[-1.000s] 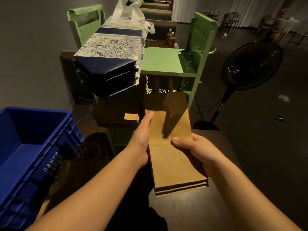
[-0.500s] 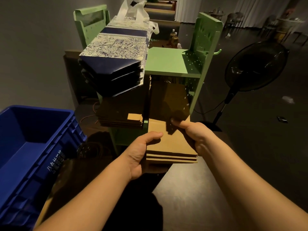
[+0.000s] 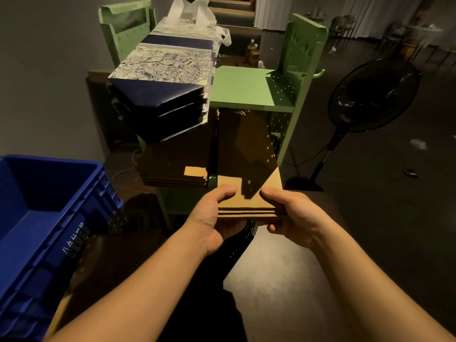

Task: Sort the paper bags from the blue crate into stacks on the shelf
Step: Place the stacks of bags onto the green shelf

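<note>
A bundle of brown paper bags is being gripped, left hand and right hand closed on its near end, and placed on the green shelf's lower tier; sliding it level beside the brown stack is being called for.

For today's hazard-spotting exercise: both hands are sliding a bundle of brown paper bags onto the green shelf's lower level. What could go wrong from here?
1. The left hand and right hand grip only the near end of the brown bundle; its loose layers could fan apart.
2. The bundle might nudge the neighbouring brown stack.
3. The blue patterned bags overhang the top shelf edge and could slide if the green shelf is jolted.
</note>
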Motion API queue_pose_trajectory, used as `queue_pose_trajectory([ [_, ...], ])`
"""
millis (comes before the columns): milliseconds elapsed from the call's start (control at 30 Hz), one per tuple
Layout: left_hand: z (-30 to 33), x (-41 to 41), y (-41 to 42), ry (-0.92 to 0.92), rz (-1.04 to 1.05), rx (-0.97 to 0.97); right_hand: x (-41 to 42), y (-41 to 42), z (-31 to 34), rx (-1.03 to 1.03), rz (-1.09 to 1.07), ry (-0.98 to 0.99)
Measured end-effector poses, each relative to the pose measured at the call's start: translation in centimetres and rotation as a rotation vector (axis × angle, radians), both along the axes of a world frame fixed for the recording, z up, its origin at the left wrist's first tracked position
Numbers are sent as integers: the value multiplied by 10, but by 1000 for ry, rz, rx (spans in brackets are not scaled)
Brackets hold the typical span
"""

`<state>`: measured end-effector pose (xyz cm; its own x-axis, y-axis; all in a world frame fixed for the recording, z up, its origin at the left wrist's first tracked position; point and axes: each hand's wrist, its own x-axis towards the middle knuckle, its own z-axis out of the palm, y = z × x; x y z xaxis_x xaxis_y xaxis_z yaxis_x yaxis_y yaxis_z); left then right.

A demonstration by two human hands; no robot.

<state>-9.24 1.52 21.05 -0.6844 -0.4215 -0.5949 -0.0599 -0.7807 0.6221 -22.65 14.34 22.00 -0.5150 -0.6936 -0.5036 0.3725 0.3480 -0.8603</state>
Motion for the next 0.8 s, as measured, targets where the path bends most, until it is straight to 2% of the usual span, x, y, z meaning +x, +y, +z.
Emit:
queue_pose_trajectory([
  [167,0,-5,4,105,144,85,-6,-12,0,-39,-26,3],
  [433,4,-13,8,170,313,47,-10,-33,-1,-85,-98,-55],
  [667,5,-17,6,162,360,67,-13,-43,-3,-95,-176,-110],
  [800,-1,-15,6,168,360,23,-10,-40,-4,-182,-220,-127],
])
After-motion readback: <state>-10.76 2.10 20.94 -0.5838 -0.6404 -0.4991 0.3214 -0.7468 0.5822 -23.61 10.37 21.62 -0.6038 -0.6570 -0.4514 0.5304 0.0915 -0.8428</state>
